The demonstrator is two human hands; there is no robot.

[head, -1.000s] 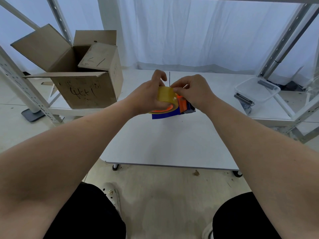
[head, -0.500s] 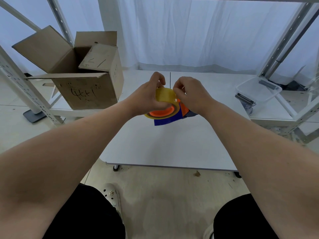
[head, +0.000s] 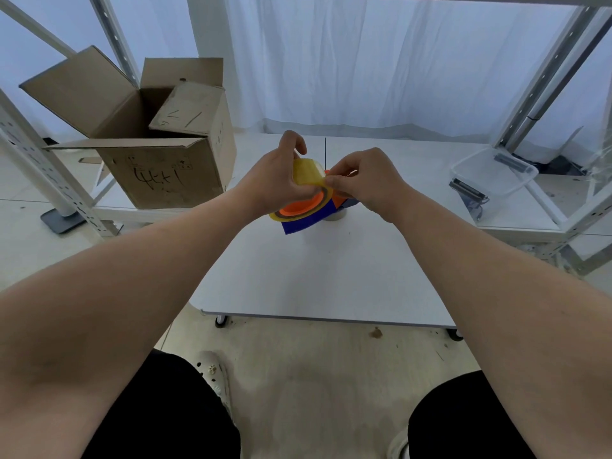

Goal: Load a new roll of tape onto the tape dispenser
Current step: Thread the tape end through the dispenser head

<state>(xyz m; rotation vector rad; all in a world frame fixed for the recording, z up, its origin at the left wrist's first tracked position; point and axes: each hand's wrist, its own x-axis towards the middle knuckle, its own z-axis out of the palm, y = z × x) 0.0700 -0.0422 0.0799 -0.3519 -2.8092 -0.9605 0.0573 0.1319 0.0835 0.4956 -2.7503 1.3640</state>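
A blue and orange tape dispenser (head: 306,220) is held above the white table (head: 331,276), with a yellowish tape roll (head: 306,172) sitting on its orange hub (head: 299,207). My left hand (head: 276,180) grips the roll and dispenser from the left, index finger curled over the top. My right hand (head: 367,180) pinches the loose end of the tape at the roll's right edge. A small white ring, likely an old core (head: 336,215), lies on the table just behind the dispenser, mostly hidden.
An open cardboard box (head: 159,150) stands on a low shelf at the left. A clear plastic tray (head: 493,172) with dark metal parts sits at the right. White shelving posts rise on both sides. My knees are below the table's front edge.
The dispenser and roll have tilted slightly and dropped a little. My right hand's fingers shifted to pinch the tape end at the roll's right edge.
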